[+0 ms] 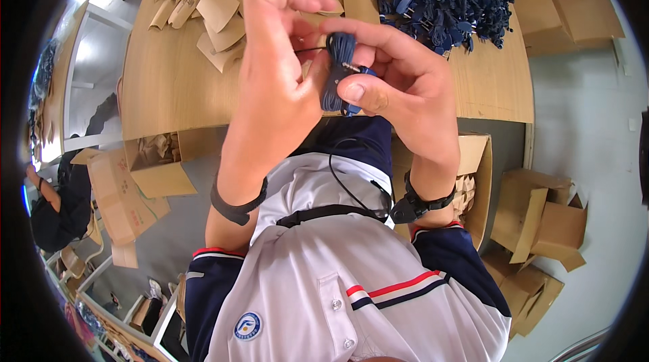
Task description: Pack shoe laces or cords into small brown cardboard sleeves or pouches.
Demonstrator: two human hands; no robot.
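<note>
A dark blue cable [343, 47], wound into a tight oblong bundle, is held up between my hands, over the table's near edge. A metal jack plug [351, 67] sticks out across its side. My right hand [416, 85] pinches the bundle, thumb in front and fingers curled behind. From the left, my left hand [267, 85] has its thumb against the bundle and its fingers curled; a thin black strand [311, 49] runs from these fingers to the bundle. The left fingertips are partly hidden.
Flat brown paper cartons [220, 7] lie across the far side of the wooden table [169, 85]. A heap of dark blue cables [449, 0] is at its far right. Open cardboard boxes [476, 189] stand below and at right [534, 220]. Another person [64, 193] is at far left.
</note>
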